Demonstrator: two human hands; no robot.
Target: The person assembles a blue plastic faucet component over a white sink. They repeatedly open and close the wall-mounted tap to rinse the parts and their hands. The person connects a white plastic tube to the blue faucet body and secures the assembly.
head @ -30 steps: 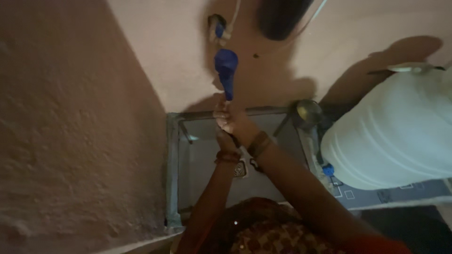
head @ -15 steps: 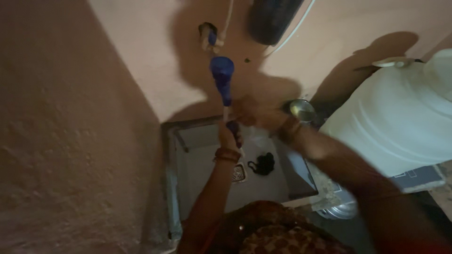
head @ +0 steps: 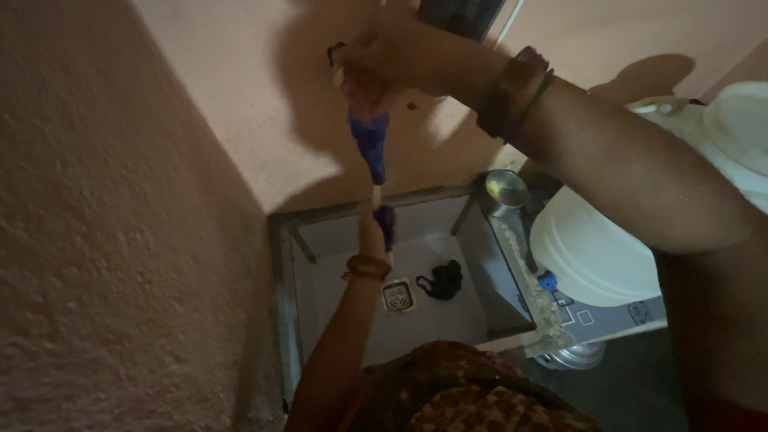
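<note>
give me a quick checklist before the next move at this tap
1. Right hand on the tap at the wall: ok, it covers the tap.
2. Left hand under the blue hose: ok, it holds a small blue thing there.
3. Water running: cannot tell.
4. Drain uncovered: ok.
5. Black clump off the drain: ok, it lies beside it.
6. Steel cup out of the way: ok, on the ledge by the white container.

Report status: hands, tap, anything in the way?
Right hand up at the wall tap. Left hand under the blue hose, gripping a blue piece. Black clump lies beside the drain, not over it.
</note>
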